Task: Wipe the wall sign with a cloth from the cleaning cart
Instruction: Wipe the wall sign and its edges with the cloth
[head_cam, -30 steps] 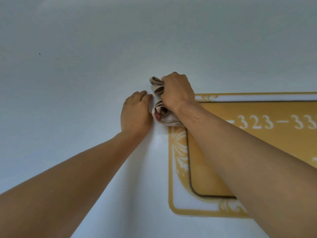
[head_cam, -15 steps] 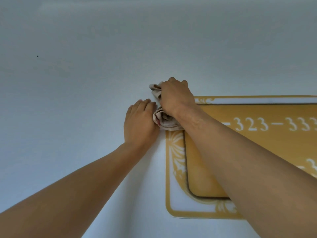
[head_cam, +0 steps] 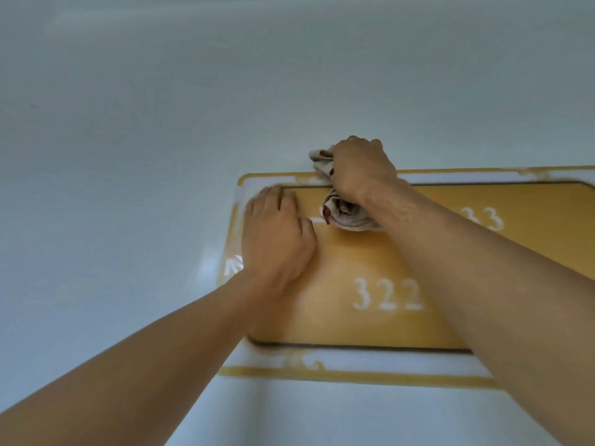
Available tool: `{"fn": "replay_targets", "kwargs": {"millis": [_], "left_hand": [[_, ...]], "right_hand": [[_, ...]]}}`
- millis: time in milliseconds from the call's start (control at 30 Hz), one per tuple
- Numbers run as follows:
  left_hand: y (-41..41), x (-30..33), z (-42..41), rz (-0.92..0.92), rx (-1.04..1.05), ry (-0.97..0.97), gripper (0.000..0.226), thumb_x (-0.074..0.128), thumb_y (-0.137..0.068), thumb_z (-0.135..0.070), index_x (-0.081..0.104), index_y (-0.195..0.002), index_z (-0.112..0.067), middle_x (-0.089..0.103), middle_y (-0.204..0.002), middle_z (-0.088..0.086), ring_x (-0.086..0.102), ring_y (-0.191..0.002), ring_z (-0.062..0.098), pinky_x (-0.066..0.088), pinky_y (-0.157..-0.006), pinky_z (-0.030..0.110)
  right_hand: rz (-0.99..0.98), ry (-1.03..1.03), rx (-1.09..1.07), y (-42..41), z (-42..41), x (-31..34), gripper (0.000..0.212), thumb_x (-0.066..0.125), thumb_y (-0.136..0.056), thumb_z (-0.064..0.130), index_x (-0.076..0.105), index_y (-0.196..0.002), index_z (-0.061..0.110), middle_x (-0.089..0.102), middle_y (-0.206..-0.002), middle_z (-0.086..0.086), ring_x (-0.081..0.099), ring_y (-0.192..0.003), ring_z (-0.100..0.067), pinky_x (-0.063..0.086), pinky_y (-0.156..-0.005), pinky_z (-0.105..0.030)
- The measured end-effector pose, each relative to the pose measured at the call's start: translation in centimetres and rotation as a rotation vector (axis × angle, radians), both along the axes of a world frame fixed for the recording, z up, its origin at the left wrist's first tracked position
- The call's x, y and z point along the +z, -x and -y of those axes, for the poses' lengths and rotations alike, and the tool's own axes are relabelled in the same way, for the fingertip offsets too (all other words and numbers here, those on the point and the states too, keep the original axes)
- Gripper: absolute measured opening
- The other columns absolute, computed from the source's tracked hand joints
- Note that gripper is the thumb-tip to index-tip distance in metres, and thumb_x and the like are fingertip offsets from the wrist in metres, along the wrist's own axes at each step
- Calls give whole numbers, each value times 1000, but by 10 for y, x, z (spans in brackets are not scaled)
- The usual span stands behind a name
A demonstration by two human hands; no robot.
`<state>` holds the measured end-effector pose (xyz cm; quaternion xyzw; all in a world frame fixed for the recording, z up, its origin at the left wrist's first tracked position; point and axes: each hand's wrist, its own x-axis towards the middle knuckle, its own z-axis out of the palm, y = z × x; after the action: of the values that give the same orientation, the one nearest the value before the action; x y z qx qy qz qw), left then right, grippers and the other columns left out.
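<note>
Head view: a rectangular yellow wall sign with white numerals and pale ornate border [head_cam: 386, 262], long axis horizontal, on a plain pale wall [head_cam: 128, 156]. Right hand [head_cam: 360, 169] fisted around a bunched beige cloth [head_cam: 346, 214], pressed to the sign's top edge left of centre. Left hand [head_cam: 277, 233] flat, fingers extended, holding nothing, on the upper-left corner; the unwiped length likely lies rightward, nearer the right hand.

The cloth [head_cam: 346, 214] looks soft, crumpled and matt; the sign [head_cam: 370, 262] looks smooth, faintly glossy; the wall [head_cam: 161, 156] smooth, painted
</note>
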<state>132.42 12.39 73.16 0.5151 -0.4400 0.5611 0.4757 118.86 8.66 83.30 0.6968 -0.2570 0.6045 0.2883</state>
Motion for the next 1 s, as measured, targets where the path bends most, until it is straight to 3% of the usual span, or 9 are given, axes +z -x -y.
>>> {"fn": "replay_targets", "kwargs": {"millis": [200,533,667,800,1000], "left_hand": [[113,-9,57,166,117,-44,57,31,-87,-36,56,-131,-10,51,-147,14,39,-141,29,28,-119,45],[212,-14,108,150,100,-123,59,31,-83,-37,54,-132,-10,45,-150,13,36,-141,29,26,-118,44],[232,-18,121,206,64,-172,62,34,-85,-37,48,-139,-11,39,-154,13,29,-145,28,22,-121,47],[251,-17,135,163,24,-187,60,35,-84,-38,46,-138,-13,36,-156,12,24,-147,28,16,-122,50],[279,-24,143,136,51,-217,66,34,-81,-40,44,-141,-13,33,-157,13,24,-146,29,15,-122,52]], "right_hand": [[-2,56,-21,98,65,5,33,45,-100,35,60,-123,17,56,-119,-8,46,-112,-33,34,-78,-32],[56,-21,-53,213,132,6,46,44,-98,55,63,-120,20,55,-111,-7,45,-109,-34,38,-78,-35],[61,-47,-103,243,142,3,45,44,-98,55,61,-125,24,57,-113,-7,48,-109,-35,43,-88,-39],[34,-29,-154,254,147,1,40,47,-101,42,54,-136,25,55,-122,-8,47,-111,-36,43,-88,-38],[64,-65,-210,305,170,-6,38,46,-100,25,53,-136,19,53,-124,-12,46,-114,-40,42,-88,-41]]}}
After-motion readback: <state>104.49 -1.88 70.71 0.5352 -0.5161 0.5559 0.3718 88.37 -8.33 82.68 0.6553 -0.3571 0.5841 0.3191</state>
